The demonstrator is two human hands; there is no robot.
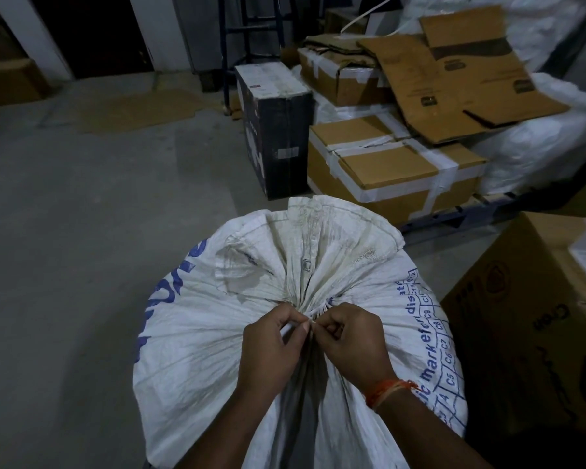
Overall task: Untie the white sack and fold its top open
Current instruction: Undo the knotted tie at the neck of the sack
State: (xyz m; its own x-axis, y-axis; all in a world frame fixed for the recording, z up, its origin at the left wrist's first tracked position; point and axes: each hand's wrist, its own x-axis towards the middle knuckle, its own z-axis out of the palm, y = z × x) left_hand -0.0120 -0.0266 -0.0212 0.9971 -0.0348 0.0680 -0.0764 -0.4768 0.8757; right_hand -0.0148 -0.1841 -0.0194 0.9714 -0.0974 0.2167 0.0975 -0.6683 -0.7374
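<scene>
**Both hands pinch the tie at the sack's gathered neck**

The left hand (271, 346) and the right hand (352, 340) meet fingertip to fingertip, each grip closed on the thin white tie (313, 314) that binds the neck. The cloth bunches tight just above the fingers, and the loose top fans out toward twelve o'clock, still gathered. An orange thread band (386, 390) circles the right wrist.

The white sack (197, 333) stands full on the grey concrete floor (82, 231), filling the lower middle of the view, with blue print along its sides at three and nine o'clock. At three o'clock a brown carton (521, 333) stands just beside it. Toward one o'clock lie taped cardboard boxes (396, 167) with flattened cardboard (454, 79) on top, and a dark box (278, 130) stands at twelve.
</scene>
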